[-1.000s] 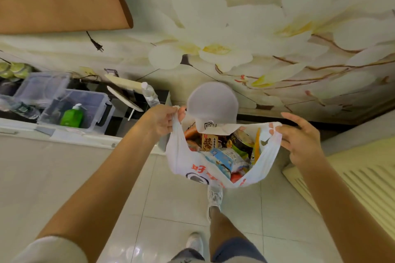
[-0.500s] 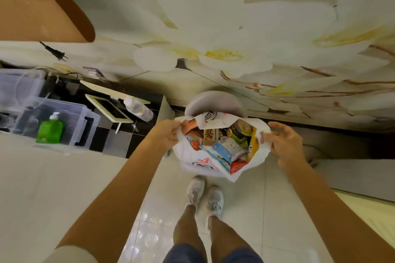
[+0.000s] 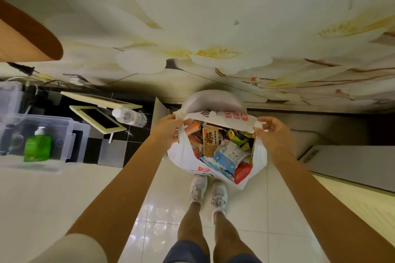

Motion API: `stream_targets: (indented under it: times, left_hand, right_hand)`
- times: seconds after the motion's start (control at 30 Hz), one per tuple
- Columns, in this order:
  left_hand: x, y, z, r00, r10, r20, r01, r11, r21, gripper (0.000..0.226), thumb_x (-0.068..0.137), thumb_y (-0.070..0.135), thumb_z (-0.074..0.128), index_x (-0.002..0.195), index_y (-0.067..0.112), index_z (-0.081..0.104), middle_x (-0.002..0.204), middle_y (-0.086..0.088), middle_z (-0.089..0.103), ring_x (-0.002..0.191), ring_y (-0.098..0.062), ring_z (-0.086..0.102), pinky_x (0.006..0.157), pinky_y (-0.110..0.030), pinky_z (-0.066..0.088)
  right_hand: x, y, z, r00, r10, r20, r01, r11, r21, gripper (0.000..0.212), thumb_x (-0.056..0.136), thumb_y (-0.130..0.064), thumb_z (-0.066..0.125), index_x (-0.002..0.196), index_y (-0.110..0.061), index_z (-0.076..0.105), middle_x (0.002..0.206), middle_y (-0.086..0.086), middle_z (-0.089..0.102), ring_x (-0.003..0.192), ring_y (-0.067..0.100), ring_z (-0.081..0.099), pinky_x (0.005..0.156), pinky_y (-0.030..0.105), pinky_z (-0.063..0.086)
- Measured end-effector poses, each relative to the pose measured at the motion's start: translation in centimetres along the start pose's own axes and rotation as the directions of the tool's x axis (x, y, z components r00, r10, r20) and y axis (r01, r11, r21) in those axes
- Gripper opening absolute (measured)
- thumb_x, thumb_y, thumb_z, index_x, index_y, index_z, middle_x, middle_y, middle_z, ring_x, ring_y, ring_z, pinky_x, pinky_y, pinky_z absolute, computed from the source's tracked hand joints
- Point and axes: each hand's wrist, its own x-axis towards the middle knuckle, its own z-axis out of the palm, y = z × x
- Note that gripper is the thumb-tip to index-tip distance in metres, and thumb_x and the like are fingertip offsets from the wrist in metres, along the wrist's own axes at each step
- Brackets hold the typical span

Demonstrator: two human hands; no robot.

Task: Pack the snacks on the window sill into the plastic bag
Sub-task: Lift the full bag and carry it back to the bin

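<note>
left hand (image 3: 168, 129) and right hand (image 3: 272, 134) gripping plastic bag (image 3: 181, 156) handles, snacks (image 3: 224, 151) inside

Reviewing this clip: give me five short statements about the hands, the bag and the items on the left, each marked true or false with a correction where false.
1. Both hands grip the plastic bag by its handles. True: left hand, right hand.
2. The bag is empty. False: it is full of snack packets, among them a blue packet.
3. The bag rests on the floor. False: it hangs above the shoes.
4. A green pump bottle stands in a clear bin on the left. True.
5. The water bottle stands upright. False: it lies on its side.
</note>
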Motion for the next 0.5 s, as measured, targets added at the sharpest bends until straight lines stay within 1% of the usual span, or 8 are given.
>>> stream_targets:
  times: [0.07,0.13,0.2,0.27,0.3,0.37,0.43,0.5]
  left_hand:
    - [0.0,-0.5,-0.1,1.0,-0.003,0.011,0.002,1.0,0.014,0.018,0.097,0.006,0.051,0.115,0.011,0.056,0.096,-0.005,0.072,0.092,-0.019,0.068,0.087,-0.04,0.053]
    - [-0.1,-1.1,-0.1,1.0,0.007,-0.002,-0.006,0.999,0.051,0.01,0.095,0.007,0.056,0.103,0.013,0.057,0.096,-0.006,0.071,0.086,-0.018,0.068,0.075,-0.034,0.054]
    - [-0.4,-1.6,0.0,1.0,0.008,-0.021,-0.006,0.996,0.088,0.01,0.093,0.009,0.061,0.091,0.018,0.057,0.091,-0.005,0.07,0.081,-0.016,0.067,0.066,-0.029,0.051]
    - [-0.5,-2.2,0.1,1.0,0.004,-0.013,-0.003,0.994,0.107,0.009,0.091,0.011,0.064,0.095,0.017,0.06,0.088,-0.003,0.07,0.079,-0.015,0.067,0.063,-0.026,0.049]
    - [-0.6,-2.5,0.2,1.0,0.002,-0.009,-0.001,0.993,0.116,0.011,0.089,0.012,0.066,0.099,0.016,0.061,0.088,-0.002,0.069,0.079,-0.015,0.066,0.061,-0.025,0.048]
    - [-0.9,-3.1,0.5,1.0,0.014,-0.02,-0.011,0.992,0.129,0.011,0.088,0.013,0.068,0.095,0.017,0.061,0.085,0.0,0.066,0.077,-0.014,0.063,0.059,-0.024,0.046]
    - [-1.3,-3.6,0.8,0.998,0.061,-0.02,-0.057,0.985,0.163,0.011,0.088,0.015,0.068,0.094,0.019,0.059,0.085,0.002,0.064,0.078,-0.013,0.062,0.059,-0.023,0.046]
    - [-1.9,-4.1,1.0,0.994,0.11,-0.013,-0.105,0.975,0.193,0.018,0.087,0.017,0.069,0.101,0.019,0.058,0.09,0.001,0.065,0.082,-0.014,0.063,0.06,-0.024,0.048]
  right_hand:
    - [-0.1,0.1,0.2,1.0,-0.022,0.001,0.022,0.999,-0.036,0.022,0.087,-0.004,0.064,0.105,-0.016,0.06,0.089,-0.001,0.061,0.073,0.006,0.059,0.051,0.01,0.044]
    - [-0.3,0.3,0.3,0.999,-0.038,0.009,0.038,0.998,-0.048,0.023,0.086,-0.002,0.064,0.105,-0.014,0.061,0.091,0.002,0.061,0.071,0.006,0.059,0.054,0.014,0.044]
    - [-0.5,0.5,0.3,0.999,-0.048,0.019,0.049,0.998,-0.04,0.023,0.087,-0.001,0.063,0.106,-0.013,0.061,0.085,-0.002,0.06,0.069,0.005,0.058,0.056,0.016,0.045]
    - [-0.8,1.0,0.2,0.998,-0.053,0.031,0.054,0.998,-0.038,0.023,0.088,-0.002,0.062,0.108,-0.013,0.06,0.085,-0.004,0.058,0.071,0.006,0.058,0.057,0.017,0.044]
    - [-1.0,1.2,0.3,0.998,-0.052,0.037,0.054,0.997,-0.046,0.023,0.088,-0.003,0.062,0.109,-0.014,0.06,0.088,-0.002,0.059,0.074,0.007,0.059,0.058,0.018,0.045]
    - [-1.5,1.6,0.3,0.998,-0.047,0.048,0.05,0.998,-0.047,0.024,0.088,-0.005,0.062,0.11,-0.015,0.058,0.094,0.002,0.061,0.078,0.011,0.06,0.059,0.02,0.046]
    - [-1.9,2.0,0.2,0.997,-0.051,0.059,0.054,0.997,-0.051,0.024,0.088,-0.007,0.063,0.109,-0.018,0.057,0.095,0.002,0.061,0.079,0.012,0.061,0.059,0.02,0.046]
    - [-2.6,2.3,-0.1,0.996,-0.062,0.069,0.067,0.996,-0.066,0.023,0.088,-0.009,0.064,0.107,-0.019,0.057,0.094,0.001,0.062,0.079,0.011,0.061,0.058,0.02,0.046]
